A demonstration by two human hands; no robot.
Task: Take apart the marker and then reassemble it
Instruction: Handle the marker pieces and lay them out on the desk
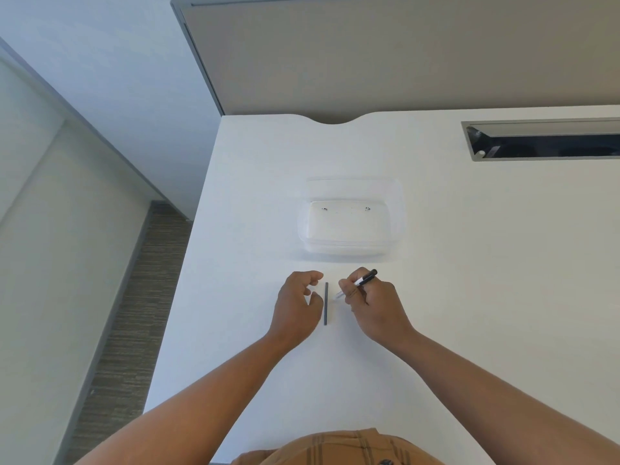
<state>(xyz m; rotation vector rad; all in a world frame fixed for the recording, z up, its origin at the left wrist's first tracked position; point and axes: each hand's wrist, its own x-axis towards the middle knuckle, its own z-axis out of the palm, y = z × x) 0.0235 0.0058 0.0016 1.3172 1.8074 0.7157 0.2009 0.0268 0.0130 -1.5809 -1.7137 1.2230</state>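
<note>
A thin dark grey rod, the marker's ink core [326, 303], lies lengthwise on the white table [469, 263] between my hands. My right hand [372, 305] pinches the marker body [359, 283], a white barrel with a black end pointing up and to the right; its lower left end sticks out past my fingers. My left hand [297, 305] rests just left of the rod with its fingers loosely curled and holds nothing. The thumb sits close to the rod without clearly touching it.
A clear plastic container [349, 218] stands behind my hands near the table's middle. A grey cable slot [543, 140] is set into the table at the back right. The table's left edge drops to carpeted floor, and a partition panel rises behind.
</note>
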